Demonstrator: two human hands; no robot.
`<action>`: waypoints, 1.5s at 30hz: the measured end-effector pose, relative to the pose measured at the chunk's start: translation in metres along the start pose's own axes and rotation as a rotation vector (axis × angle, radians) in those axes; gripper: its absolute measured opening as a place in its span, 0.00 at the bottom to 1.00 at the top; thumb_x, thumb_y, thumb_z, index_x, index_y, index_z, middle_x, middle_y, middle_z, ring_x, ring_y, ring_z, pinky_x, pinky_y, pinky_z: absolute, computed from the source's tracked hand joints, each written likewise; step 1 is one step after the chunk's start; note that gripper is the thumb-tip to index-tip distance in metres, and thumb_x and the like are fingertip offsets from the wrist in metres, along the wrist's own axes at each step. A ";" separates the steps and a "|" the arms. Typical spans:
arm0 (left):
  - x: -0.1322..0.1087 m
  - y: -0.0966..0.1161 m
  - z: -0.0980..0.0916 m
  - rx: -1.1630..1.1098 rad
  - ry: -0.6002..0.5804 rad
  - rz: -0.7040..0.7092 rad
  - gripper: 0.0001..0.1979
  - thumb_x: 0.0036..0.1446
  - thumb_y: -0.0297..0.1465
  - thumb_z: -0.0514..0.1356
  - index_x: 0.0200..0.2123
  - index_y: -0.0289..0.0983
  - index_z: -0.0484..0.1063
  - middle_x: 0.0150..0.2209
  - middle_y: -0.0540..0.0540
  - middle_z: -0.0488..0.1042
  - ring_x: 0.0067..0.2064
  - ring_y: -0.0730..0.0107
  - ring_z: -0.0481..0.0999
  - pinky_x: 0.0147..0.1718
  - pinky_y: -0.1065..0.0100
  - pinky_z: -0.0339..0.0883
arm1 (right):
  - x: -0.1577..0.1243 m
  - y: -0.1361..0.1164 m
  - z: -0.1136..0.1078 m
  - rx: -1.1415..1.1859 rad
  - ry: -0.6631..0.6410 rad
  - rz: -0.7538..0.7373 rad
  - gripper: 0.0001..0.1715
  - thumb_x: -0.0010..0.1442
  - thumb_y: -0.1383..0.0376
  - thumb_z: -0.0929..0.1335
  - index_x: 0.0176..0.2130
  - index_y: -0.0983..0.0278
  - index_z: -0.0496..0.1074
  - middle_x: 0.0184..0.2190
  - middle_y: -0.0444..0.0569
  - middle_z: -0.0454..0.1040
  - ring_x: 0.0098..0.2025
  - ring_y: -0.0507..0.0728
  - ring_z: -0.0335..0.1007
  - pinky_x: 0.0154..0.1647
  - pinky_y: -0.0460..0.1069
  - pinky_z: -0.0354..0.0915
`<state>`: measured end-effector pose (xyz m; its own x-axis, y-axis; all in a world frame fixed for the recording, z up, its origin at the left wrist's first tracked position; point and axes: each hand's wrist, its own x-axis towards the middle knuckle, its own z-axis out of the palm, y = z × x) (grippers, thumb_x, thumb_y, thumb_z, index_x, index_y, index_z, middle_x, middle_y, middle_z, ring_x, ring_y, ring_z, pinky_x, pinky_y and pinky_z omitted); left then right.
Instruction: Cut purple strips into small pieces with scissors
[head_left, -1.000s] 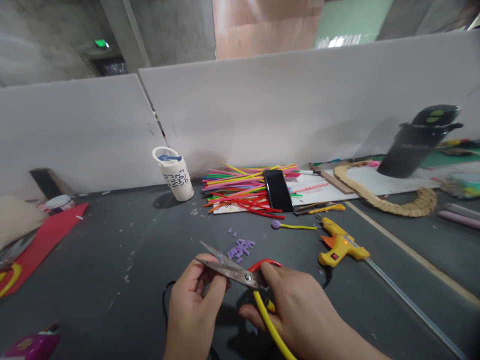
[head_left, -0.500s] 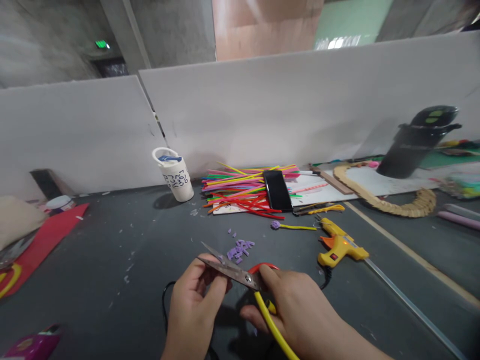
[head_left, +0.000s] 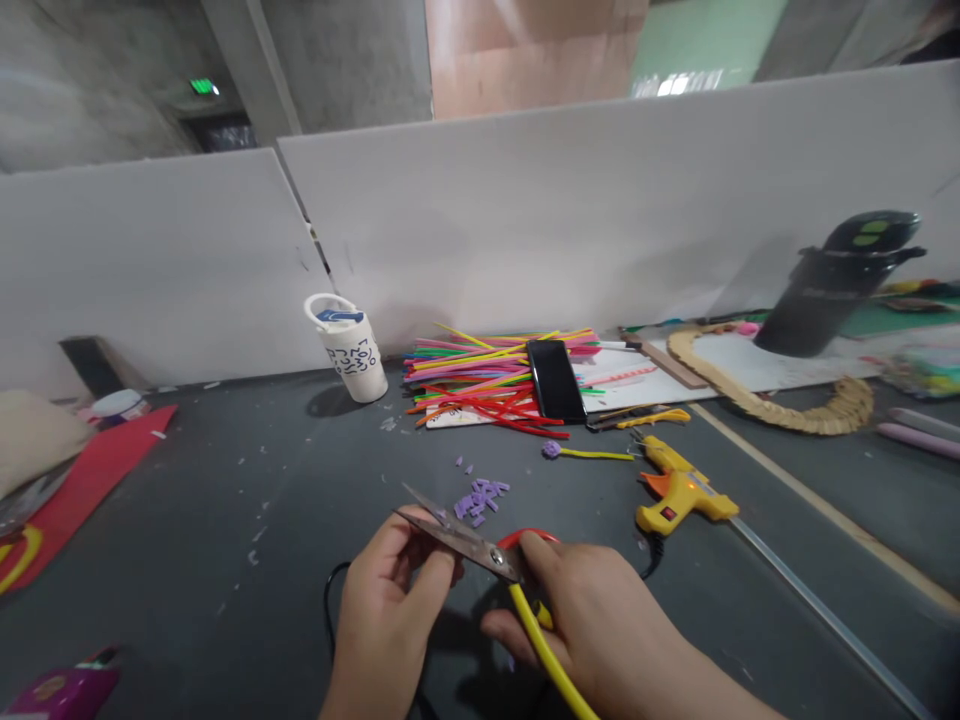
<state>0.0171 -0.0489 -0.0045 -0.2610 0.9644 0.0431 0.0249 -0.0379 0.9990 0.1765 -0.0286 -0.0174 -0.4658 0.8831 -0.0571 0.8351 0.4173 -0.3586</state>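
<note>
My right hand (head_left: 592, 610) is closed on the scissors (head_left: 469, 545), whose handles show red and yellow. The blades are parted and point left, over my left hand (head_left: 397, 600). That hand has its fingers and thumb pinched together close under the blades; what they hold is hidden. Just beyond the blades lies a small heap of purple cut pieces (head_left: 480, 498). A yellow stem with a purple tip (head_left: 551, 450) rests farther back on the dark table (head_left: 247, 490).
Colourful pipe cleaners (head_left: 472, 370) lie under a black phone (head_left: 556, 382). A yellow glue gun (head_left: 679, 490) is at right, a white cup (head_left: 352, 350) at back left. A black bottle (head_left: 825, 290) stands back right. Red sheet (head_left: 105, 490) at left.
</note>
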 end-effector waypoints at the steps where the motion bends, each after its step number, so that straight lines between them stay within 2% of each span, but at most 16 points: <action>1: 0.000 0.000 0.000 0.002 -0.001 0.001 0.01 0.46 0.26 0.60 0.25 0.36 0.71 0.23 0.52 0.72 0.25 0.74 0.72 0.25 0.76 0.67 | 0.000 0.000 0.000 0.000 0.004 0.001 0.24 0.53 0.45 0.63 0.32 0.63 0.65 0.26 0.50 0.73 0.27 0.63 0.71 0.22 0.47 0.40; 10: 0.000 0.000 -0.003 0.036 -0.018 -0.018 0.02 0.47 0.27 0.60 0.26 0.36 0.72 0.23 0.52 0.72 0.26 0.73 0.72 0.25 0.76 0.66 | 0.001 0.002 0.001 -0.006 0.035 0.001 0.24 0.53 0.44 0.63 0.31 0.63 0.65 0.25 0.49 0.74 0.26 0.62 0.71 0.22 0.47 0.41; 16: 0.001 0.003 -0.006 0.089 -0.044 -0.007 0.02 0.47 0.29 0.59 0.25 0.37 0.71 0.22 0.52 0.71 0.26 0.73 0.70 0.26 0.76 0.65 | 0.002 0.007 -0.001 0.004 0.032 0.017 0.23 0.57 0.46 0.61 0.28 0.62 0.65 0.22 0.47 0.73 0.24 0.59 0.70 0.21 0.47 0.42; 21: 0.001 0.001 -0.005 0.073 -0.051 0.023 0.03 0.48 0.26 0.58 0.24 0.37 0.70 0.22 0.54 0.70 0.25 0.75 0.70 0.25 0.78 0.65 | 0.001 0.005 -0.003 0.045 0.066 -0.002 0.25 0.49 0.44 0.66 0.33 0.62 0.65 0.27 0.47 0.73 0.28 0.61 0.70 0.24 0.47 0.47; 26: 0.001 -0.002 -0.005 0.074 -0.025 0.027 0.03 0.47 0.26 0.57 0.28 0.37 0.70 0.25 0.53 0.72 0.28 0.73 0.72 0.28 0.75 0.67 | 0.002 0.003 -0.002 0.015 0.068 0.003 0.26 0.49 0.43 0.66 0.34 0.62 0.65 0.28 0.48 0.73 0.30 0.62 0.70 0.25 0.48 0.49; 37: 0.003 -0.011 -0.011 0.368 -0.005 0.132 0.04 0.49 0.27 0.55 0.29 0.38 0.70 0.27 0.51 0.73 0.31 0.68 0.74 0.32 0.70 0.67 | -0.001 0.003 -0.004 -0.001 0.066 0.012 0.26 0.50 0.42 0.65 0.34 0.62 0.66 0.27 0.48 0.74 0.29 0.63 0.71 0.24 0.48 0.49; 45: 0.004 -0.008 -0.012 0.527 0.021 0.258 0.05 0.47 0.26 0.55 0.27 0.39 0.70 0.26 0.51 0.73 0.29 0.69 0.73 0.30 0.70 0.66 | 0.002 0.003 -0.002 -0.025 0.084 0.010 0.24 0.52 0.45 0.64 0.33 0.62 0.67 0.26 0.48 0.74 0.28 0.61 0.71 0.23 0.47 0.47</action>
<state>0.0044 -0.0484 -0.0125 -0.2012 0.9358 0.2894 0.5656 -0.1302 0.8144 0.1788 -0.0245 -0.0166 -0.4320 0.9017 0.0183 0.8471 0.4127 -0.3349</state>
